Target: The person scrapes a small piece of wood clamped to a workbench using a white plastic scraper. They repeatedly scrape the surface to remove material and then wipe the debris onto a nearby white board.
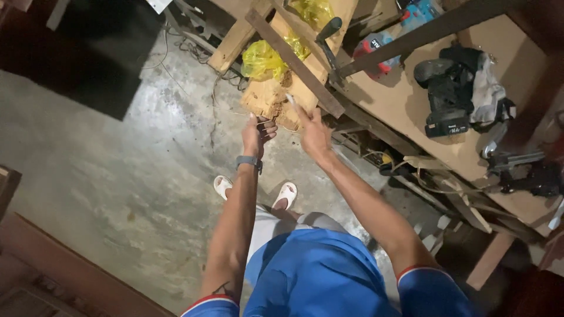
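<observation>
Concrete floor (117, 176), grey and stained, spreads wide below and to the left of my grip. A brown workbench (411, 111) runs off to the right of it, carrying a black power tool (449, 88) well apart from my fingers. Straight ahead of both hands leans a stack of rough wooden boards (276, 97), with a yellow plastic bag (262, 60) tucked just beyond them and a dark narrow plank (294, 61) laid across, its long axis slanting from upper left down to the right, ending just past my right fingertips.

My left hand (257, 134), a watch (247, 161) on its wrist, is curled narrow around something small and dark; I cannot tell what it is. It sits just short of the ragged lower end of the boards, slightly left of them.

My right hand (314, 132) is the nearer one to the wood: it reaches forward with the fingers pinched on a small pale piece (290, 100), held right up against the boards' edge. Whether that piece touches the wood I cannot tell. Both hands lie close together, side by side, my white sandals (286, 194) below them.
</observation>
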